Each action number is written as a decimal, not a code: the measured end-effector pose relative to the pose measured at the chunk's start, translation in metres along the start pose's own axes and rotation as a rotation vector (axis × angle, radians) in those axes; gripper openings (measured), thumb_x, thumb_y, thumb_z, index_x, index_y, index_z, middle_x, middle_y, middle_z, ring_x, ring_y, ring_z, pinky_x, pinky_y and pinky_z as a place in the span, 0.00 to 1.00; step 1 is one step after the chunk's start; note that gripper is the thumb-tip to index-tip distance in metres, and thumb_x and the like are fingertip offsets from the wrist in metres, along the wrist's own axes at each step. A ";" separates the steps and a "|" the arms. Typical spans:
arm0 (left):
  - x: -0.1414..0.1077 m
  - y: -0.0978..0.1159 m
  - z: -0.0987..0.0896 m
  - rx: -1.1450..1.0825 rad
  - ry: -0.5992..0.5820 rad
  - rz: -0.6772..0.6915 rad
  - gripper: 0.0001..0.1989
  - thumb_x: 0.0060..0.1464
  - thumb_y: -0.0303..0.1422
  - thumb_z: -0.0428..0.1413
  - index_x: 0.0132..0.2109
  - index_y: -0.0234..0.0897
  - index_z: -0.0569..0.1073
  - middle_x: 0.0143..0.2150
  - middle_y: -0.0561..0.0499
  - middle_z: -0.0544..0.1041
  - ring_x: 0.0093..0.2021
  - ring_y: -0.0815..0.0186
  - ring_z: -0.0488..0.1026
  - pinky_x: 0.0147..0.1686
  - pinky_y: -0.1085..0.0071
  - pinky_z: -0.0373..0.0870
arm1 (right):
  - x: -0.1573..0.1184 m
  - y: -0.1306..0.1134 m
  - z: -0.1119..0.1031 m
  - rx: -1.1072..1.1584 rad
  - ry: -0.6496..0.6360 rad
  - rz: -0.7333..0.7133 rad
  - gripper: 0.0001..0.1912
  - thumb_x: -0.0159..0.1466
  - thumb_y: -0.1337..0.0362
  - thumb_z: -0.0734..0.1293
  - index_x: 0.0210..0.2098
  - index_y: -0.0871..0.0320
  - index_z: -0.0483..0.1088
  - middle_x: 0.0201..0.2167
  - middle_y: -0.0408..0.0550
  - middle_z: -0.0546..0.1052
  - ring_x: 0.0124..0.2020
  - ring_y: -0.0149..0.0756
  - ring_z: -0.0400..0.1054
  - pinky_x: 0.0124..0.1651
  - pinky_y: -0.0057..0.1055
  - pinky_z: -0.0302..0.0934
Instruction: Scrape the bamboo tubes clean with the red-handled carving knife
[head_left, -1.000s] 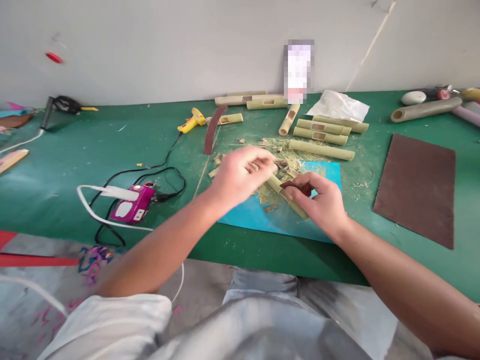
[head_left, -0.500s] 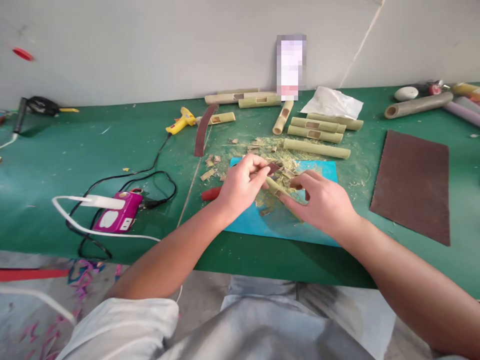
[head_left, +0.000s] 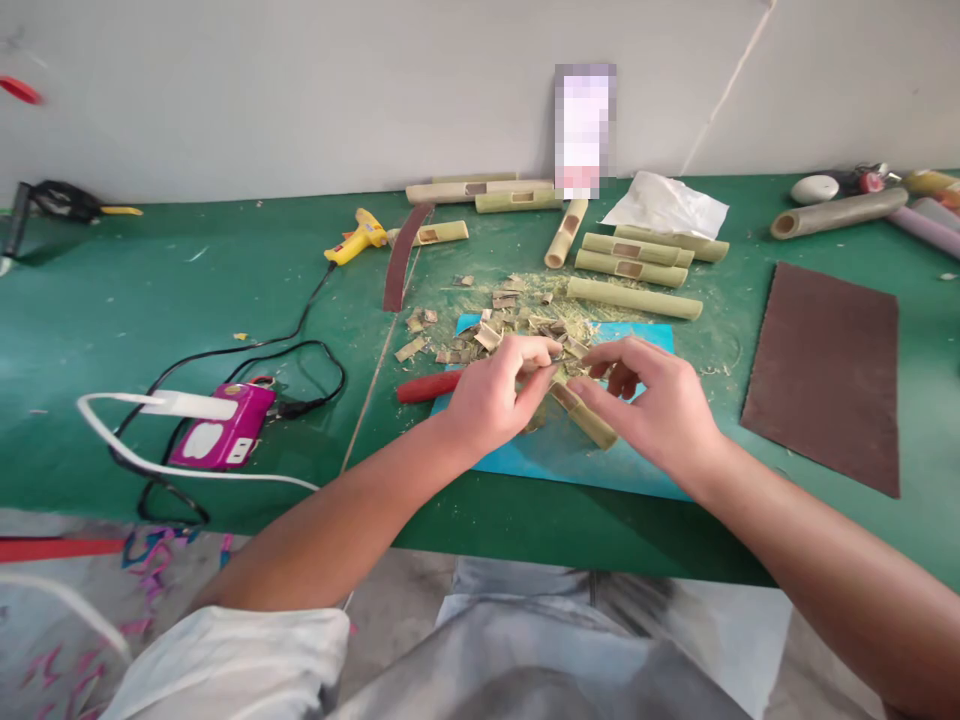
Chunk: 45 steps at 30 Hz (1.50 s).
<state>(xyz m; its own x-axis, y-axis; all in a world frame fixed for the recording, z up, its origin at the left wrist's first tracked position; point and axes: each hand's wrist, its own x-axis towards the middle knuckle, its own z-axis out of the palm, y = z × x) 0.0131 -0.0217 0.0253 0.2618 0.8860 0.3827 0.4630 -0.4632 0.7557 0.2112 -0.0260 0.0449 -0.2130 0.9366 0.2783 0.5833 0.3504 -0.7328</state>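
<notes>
My left hand [head_left: 504, 392] is closed in a pinch above the blue sheet [head_left: 525, 465]; the small thing between its fingertips is mostly hidden. My right hand [head_left: 651, 400] has its thumb and fingers apart, beside a short bamboo tube [head_left: 596, 425] with a cut-out. That tube slants on the blue sheet between my hands. A red handle [head_left: 427, 387] lies left of my left hand. Bamboo chips [head_left: 489, 336] and shavings are scattered behind both hands.
Other bamboo tubes [head_left: 636, 297] lie farther back. A brown sandpaper sheet [head_left: 825, 380] is at the right, a narrow brown strip [head_left: 405, 260] at back left. A yellow glue gun [head_left: 358, 238] and a purple power block [head_left: 225, 428] with cables occupy the left.
The brown piece at my left fingertips no longer shows clearly. My right hand has shifted slightly right, off the bamboo tube, and more of the tube, red handle and chips is visible.
</notes>
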 end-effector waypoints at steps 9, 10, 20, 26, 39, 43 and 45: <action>-0.003 0.006 0.002 0.150 -0.012 0.368 0.04 0.60 0.27 0.54 0.41 0.41 0.67 0.55 0.43 0.76 0.54 0.62 0.75 0.50 0.65 0.74 | -0.008 -0.001 0.005 0.305 -0.023 0.071 0.16 0.56 0.55 0.73 0.41 0.55 0.76 0.30 0.43 0.78 0.26 0.28 0.67 0.31 0.29 0.65; -0.003 0.008 0.002 0.118 -0.001 0.354 0.04 0.59 0.27 0.55 0.41 0.40 0.68 0.53 0.44 0.77 0.53 0.62 0.76 0.50 0.65 0.74 | -0.009 -0.001 0.005 0.312 -0.022 0.063 0.15 0.56 0.56 0.73 0.41 0.55 0.76 0.31 0.43 0.78 0.27 0.29 0.67 0.32 0.30 0.65; -0.010 0.022 0.010 -0.339 0.082 -0.124 0.07 0.53 0.32 0.63 0.38 0.38 0.74 0.33 0.52 0.78 0.32 0.69 0.77 0.33 0.75 0.75 | -0.013 0.005 0.005 0.388 -0.082 0.064 0.11 0.62 0.56 0.69 0.39 0.55 0.76 0.36 0.47 0.80 0.35 0.34 0.72 0.39 0.33 0.67; -0.009 0.022 0.010 -0.360 0.085 -0.210 0.05 0.51 0.32 0.63 0.37 0.37 0.77 0.32 0.51 0.80 0.31 0.69 0.77 0.31 0.75 0.75 | -0.010 0.006 0.006 0.464 -0.134 0.159 0.13 0.59 0.58 0.70 0.41 0.58 0.75 0.37 0.48 0.79 0.34 0.33 0.72 0.38 0.33 0.67; -0.009 0.017 0.011 -0.373 0.009 -0.218 0.08 0.56 0.34 0.61 0.32 0.35 0.73 0.23 0.55 0.74 0.24 0.72 0.73 0.24 0.78 0.70 | -0.011 0.005 0.010 0.626 -0.138 0.296 0.13 0.59 0.54 0.70 0.31 0.59 0.74 0.24 0.41 0.72 0.24 0.26 0.63 0.26 0.25 0.56; -0.009 0.018 0.009 -0.305 0.018 -0.152 0.10 0.57 0.33 0.60 0.29 0.34 0.71 0.22 0.56 0.72 0.22 0.74 0.70 0.23 0.80 0.68 | -0.010 0.008 0.009 0.562 -0.190 0.309 0.15 0.59 0.53 0.69 0.34 0.59 0.74 0.26 0.42 0.72 0.26 0.27 0.62 0.27 0.26 0.56; -0.008 0.018 0.009 -0.287 0.026 -0.134 0.10 0.57 0.33 0.60 0.29 0.34 0.71 0.22 0.56 0.71 0.22 0.75 0.69 0.22 0.81 0.66 | -0.011 0.008 0.010 0.553 -0.207 0.300 0.15 0.60 0.52 0.69 0.33 0.59 0.73 0.24 0.41 0.70 0.25 0.26 0.61 0.26 0.26 0.54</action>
<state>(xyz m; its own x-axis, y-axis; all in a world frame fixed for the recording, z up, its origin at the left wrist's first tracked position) 0.0268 -0.0373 0.0317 0.1917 0.9406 0.2803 0.2333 -0.3211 0.9179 0.2107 -0.0331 0.0300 -0.2822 0.9566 -0.0721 0.1643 -0.0258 -0.9861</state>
